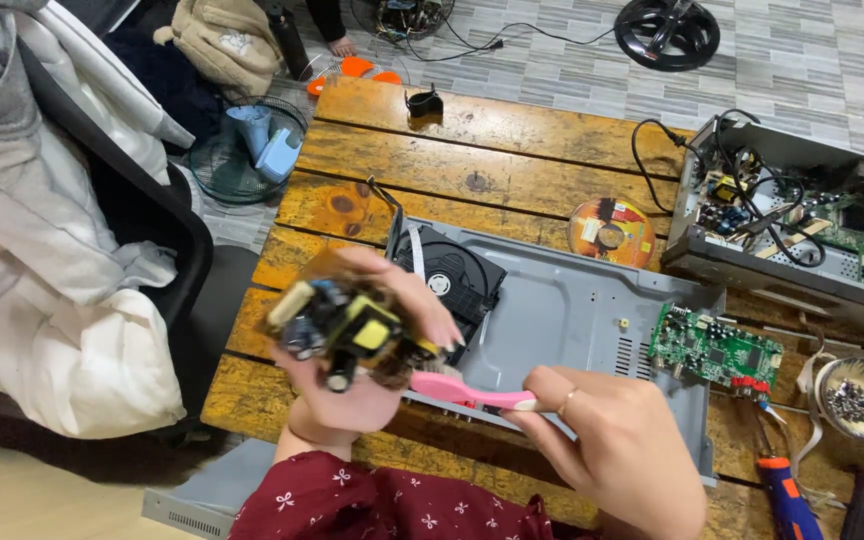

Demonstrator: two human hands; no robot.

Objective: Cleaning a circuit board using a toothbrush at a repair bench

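Observation:
My left hand [352, 395] holds up a small brown circuit board [347, 330] carrying a yellow transformer and capacitors; it looks blurred. My right hand [617, 450] grips the handle of a pink toothbrush [472, 393], whose bristled head touches the board's right edge. Both hands hover over the near left corner of an open grey disc-player chassis [562, 310] lying on the wooden table [472, 160]. The black disc drive [457, 270] sits in the chassis just behind the board.
A green circuit board [715, 350] rests on the chassis's right edge. An opened device with wiring [802, 215], a disc [610, 230], a bowl of screws [857, 398] and a screwdriver [787, 500] lie to the right. A black chair with white cloth [72, 250] stands left.

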